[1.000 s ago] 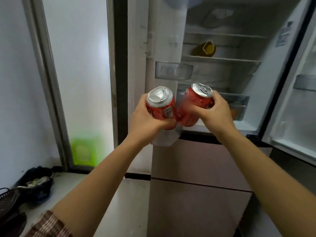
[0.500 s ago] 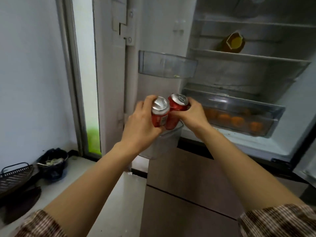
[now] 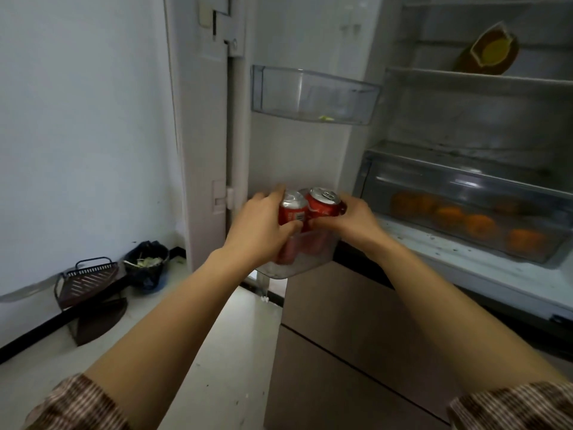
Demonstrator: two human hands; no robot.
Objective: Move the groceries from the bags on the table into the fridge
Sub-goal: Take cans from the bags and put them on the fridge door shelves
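While both soda cans stand side by side, touching, in the lower door bin (image 3: 297, 268) of the open fridge, each hand grips one. Left hand (image 3: 260, 226) fingers wrap the left can (image 3: 291, 212); right hand (image 3: 350, 218) fingers clasp the right can (image 3: 322, 203).

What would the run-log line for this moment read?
left hand: shut on left can | right hand: shut on right can | cans: side by side, lowered into lower door bin | upper door bin: no cans
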